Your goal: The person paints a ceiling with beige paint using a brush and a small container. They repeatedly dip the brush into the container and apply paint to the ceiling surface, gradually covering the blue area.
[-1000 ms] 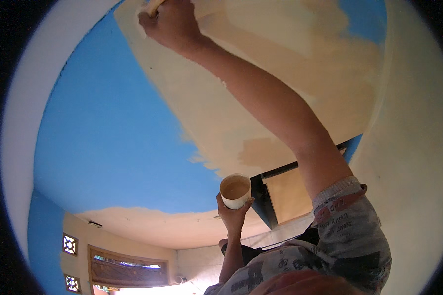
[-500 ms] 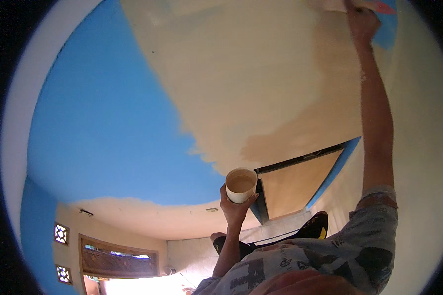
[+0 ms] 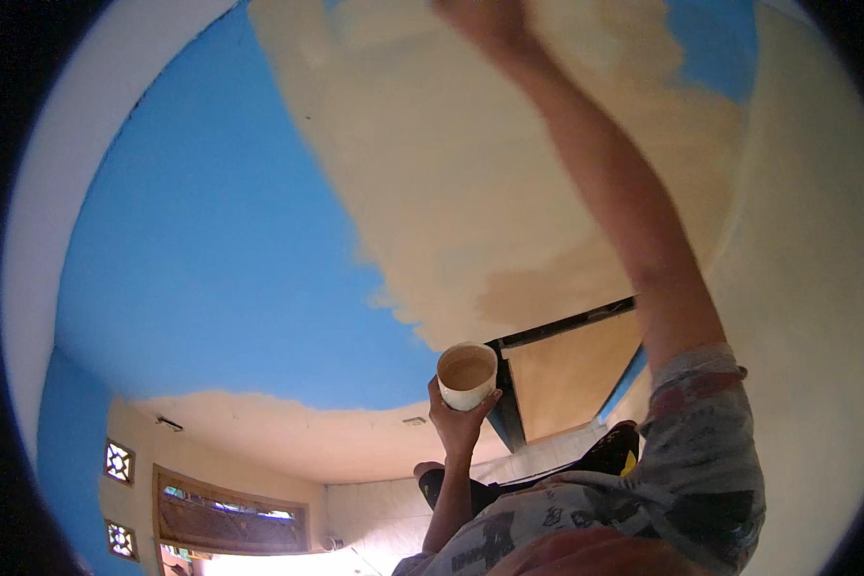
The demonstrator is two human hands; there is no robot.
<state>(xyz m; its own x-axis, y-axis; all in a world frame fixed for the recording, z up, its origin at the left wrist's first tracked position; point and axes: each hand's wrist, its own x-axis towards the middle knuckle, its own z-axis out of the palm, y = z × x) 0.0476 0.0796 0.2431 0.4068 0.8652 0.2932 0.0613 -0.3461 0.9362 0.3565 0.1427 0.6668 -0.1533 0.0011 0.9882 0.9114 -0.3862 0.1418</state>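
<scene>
My left hand (image 3: 458,427) is wrapped around a whitish round cup (image 3: 468,384), low in the middle of the view. Beige-brown paint shows inside the cup, below its rim. My right arm stretches up across a large blue and beige surface, and my right hand (image 3: 490,19) is at the top edge of the picture. Its fingers, and anything in them, are cut off or blurred. Beige paint (image 3: 422,173) covers the middle of the surface, with a darker, wet-looking patch (image 3: 538,283) lower down. Blue areas (image 3: 202,259) lie to the left and at the upper right.
Beside the cup is a light wood panel (image 3: 566,384) in a dark frame, with a blue edge. A pale wall (image 3: 806,288) runs down the right. A wooden-framed window (image 3: 230,509) and two patterned vent blocks (image 3: 119,462) are at the lower left.
My right hand has swung left and up from the upper right corner, where its fingers were closed near the surface. The cup in my left hand has shifted slightly down in the view.
</scene>
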